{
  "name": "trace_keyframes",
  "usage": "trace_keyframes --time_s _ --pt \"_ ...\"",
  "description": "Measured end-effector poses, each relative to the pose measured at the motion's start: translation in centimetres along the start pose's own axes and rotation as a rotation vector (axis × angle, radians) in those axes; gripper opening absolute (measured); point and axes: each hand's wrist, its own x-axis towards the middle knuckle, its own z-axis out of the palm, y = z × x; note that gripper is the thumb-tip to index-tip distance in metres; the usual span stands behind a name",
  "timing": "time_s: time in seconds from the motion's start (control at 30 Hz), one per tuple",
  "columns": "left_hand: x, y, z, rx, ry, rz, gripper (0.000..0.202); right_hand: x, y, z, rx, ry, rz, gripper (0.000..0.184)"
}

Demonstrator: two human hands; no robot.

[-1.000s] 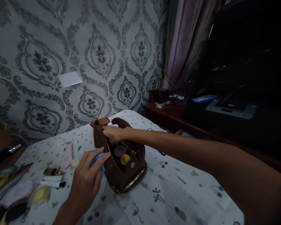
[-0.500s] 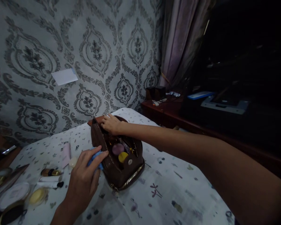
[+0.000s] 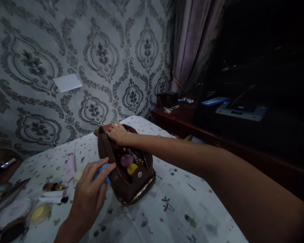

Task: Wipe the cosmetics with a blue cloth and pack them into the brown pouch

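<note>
Brown bag (image 3: 120,190): smooth leather look, slight sheen. Zipper (image 3: 144,189): shiny gold-tone metal teeth. Snap (image 3: 139,174): bright metal. Blue bundle (image 3: 99,171): crumpled, cloth or plastic unclear. Pink tube (image 3: 71,167): smooth, plastic-looking. 2 white tubes (image 3: 53,193): smooth plastic look. Yellow-filled jar (image 3: 40,212): see-through, glass or plastic unclear. Cover (image 3: 131,226): printed cloth look, matt. Curtain (image 3: 190,44): soft folded cloth. Card (image 3: 68,83): flat paper look. Cabinet (image 3: 164,117): dark red wood look, glossy.
</note>
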Motion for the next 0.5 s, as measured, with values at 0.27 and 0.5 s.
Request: trace_keyframes --time_s 0.27,0.5 --pt "-0.03 -0.06 -0.09 -0.003 -0.006 0.015 0.044 -0.25 -0.28 -0.57 0.017 -0.027 0.078 0.054" --pt "-0.11 0.00 -0.06 -0.007 -0.004 0.004 0.046 0.04 -0.13 -0.52 0.074 -0.049 0.096 0.058"
